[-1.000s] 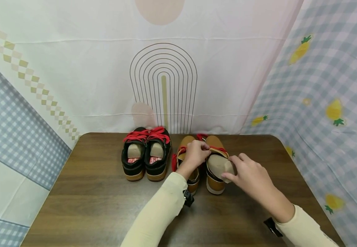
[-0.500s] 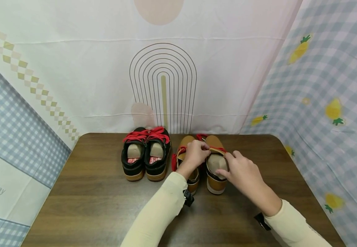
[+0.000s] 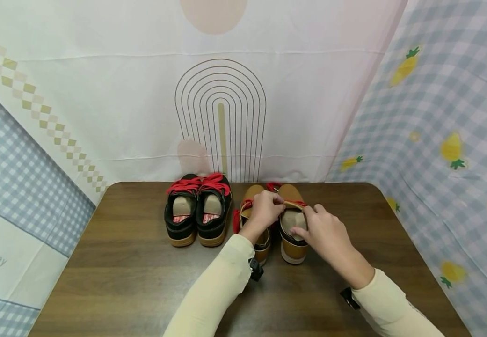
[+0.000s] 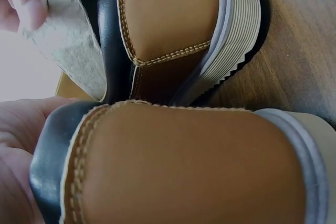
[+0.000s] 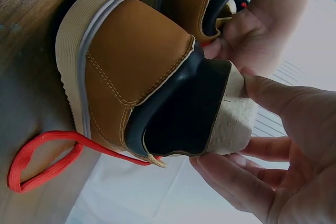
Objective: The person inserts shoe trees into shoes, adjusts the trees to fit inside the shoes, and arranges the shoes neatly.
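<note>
A tan shoe [image 3: 294, 251] with a black lining and red laces stands on the table, its mate [image 3: 253, 192] just to its left. Inside the right tan shoe sits a stiff beige shoe insert [image 5: 233, 116], its heel end sticking up from the opening. My right hand [image 3: 327, 234] holds that end between thumb and fingers. Reaching across the left tan shoe, my left hand [image 3: 264, 210] pinches the right shoe's tongue edge at the front of its opening. In the left wrist view, both brown heels show close up, with the insert [image 4: 73, 40] beyond.
A pair of black shoes [image 3: 211, 229] with red laces stands to the left, beige inserts tucked inside. Behind the wooden table [image 3: 142, 281] hangs a white patterned cloth [image 3: 142, 117]. A red lace loop [image 5: 39, 145] trails beside the right tan shoe.
My right hand has moved left and slightly forward, and the insert has gone deeper into the right tan shoe. The left hand has stayed in place at the shoe's opening.
</note>
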`<state>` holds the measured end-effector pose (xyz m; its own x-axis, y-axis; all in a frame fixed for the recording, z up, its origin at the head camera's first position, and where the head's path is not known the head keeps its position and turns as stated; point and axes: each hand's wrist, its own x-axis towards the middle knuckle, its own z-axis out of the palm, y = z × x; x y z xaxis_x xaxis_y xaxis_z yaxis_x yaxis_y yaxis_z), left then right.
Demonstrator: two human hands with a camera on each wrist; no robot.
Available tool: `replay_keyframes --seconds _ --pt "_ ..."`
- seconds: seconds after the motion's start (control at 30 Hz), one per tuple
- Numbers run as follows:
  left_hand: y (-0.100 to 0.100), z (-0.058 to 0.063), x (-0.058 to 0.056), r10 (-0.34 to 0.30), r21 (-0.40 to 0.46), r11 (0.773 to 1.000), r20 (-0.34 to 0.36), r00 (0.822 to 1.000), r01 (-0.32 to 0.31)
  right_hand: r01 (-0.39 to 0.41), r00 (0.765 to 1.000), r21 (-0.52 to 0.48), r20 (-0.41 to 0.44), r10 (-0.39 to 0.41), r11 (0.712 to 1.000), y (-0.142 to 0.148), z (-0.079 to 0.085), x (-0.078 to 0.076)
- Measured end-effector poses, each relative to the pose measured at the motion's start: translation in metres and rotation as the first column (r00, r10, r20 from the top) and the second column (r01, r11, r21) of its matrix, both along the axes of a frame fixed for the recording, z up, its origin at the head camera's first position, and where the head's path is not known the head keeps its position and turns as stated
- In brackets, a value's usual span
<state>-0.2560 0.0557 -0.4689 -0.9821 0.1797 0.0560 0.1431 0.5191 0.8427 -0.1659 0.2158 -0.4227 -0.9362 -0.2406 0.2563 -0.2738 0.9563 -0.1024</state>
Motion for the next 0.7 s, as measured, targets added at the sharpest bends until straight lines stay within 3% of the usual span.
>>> replay_keyframes --seconds 0.3,0.7 --pt "-0.002 0.001 -0.002 -0.001 -0.039 0.999 -0.027 1.0 0.0 0.02 0.999 0.022 -0.045 -0.019 1.0 -0.008 -0.007 -0.003" --pt "0.001 -0.001 0.0 -0.006 0.005 1.0 0.001 1.0 0.006 0.001 0.997 0.012 -0.08 0.0 1.0 -0.005 -0.021 -0.015"
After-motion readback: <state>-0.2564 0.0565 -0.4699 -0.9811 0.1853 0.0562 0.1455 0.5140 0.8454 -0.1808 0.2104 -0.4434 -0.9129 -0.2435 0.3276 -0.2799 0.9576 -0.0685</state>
